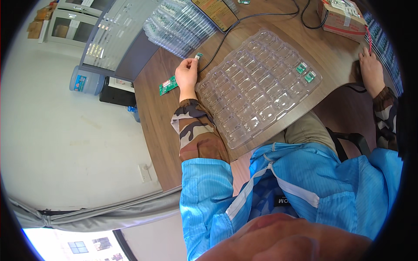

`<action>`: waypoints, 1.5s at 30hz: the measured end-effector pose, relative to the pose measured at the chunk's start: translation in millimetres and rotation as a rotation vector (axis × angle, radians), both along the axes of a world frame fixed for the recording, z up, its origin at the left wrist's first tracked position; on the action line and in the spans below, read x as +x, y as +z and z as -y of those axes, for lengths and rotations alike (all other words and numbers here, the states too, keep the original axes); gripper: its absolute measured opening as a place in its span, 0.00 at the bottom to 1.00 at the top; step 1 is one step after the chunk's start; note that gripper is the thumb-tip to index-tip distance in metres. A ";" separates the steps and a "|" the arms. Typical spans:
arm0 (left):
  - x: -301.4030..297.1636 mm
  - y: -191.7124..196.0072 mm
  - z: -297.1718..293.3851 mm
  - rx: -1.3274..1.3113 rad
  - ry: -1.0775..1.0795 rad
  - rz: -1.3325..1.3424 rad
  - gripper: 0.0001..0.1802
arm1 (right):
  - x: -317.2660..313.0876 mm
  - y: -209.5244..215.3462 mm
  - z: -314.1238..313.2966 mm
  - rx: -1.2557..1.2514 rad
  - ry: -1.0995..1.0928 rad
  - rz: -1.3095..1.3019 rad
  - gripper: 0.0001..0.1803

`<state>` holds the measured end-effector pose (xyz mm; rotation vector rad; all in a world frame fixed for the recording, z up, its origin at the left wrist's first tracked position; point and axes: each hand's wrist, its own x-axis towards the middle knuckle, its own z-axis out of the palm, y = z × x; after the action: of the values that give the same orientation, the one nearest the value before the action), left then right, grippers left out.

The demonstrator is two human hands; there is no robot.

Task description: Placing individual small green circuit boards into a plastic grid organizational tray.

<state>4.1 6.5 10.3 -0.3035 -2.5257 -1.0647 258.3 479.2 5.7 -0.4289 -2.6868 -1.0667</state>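
My left hand (pixel 187 75) is closed in a pinch on a small green circuit board (pixel 199 56), which sticks out past the fingertips with a white part on it. Beside that wrist lies a larger green board with a red digit display (pixel 168 85). A clear plastic blister tray (pixel 257 82) with rows of pockets sits in front of me. Two small green boards (pixel 301 67) rest in pockets near its right corner. At the far right, my right hand (pixel 371 69) has its fingertips together at the end of a red wire (pixel 370 40); the exact grip is small and partly hidden.
Stacked clear trays filled with boards (pixel 176 27) stand at the back left, beside a yellowish-brown panel (pixel 217 13). A black cable (pixel 228 35) crosses the table. A cardboard box (pixel 344 19) is at the back right, and more filled trays (pixel 387 52) line the right edge.
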 end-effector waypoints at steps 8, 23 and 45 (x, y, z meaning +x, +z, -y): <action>-0.4 0.1 1.8 -0.015 0.004 0.013 0.14 | -1.6 1.8 2.3 -0.003 -0.026 0.033 0.10; 0.6 0.9 0.7 -0.031 0.036 0.015 0.12 | -5.5 -1.4 -5.3 -0.029 -0.055 0.108 0.12; 8.2 7.8 0.3 -0.051 0.078 0.056 0.12 | -91.7 123.9 168.6 -0.499 0.711 0.127 0.07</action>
<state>12.3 6.3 18.0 -0.1897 -2.5947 -0.9931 166.6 310.6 129.5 0.5169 -2.8198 -0.2289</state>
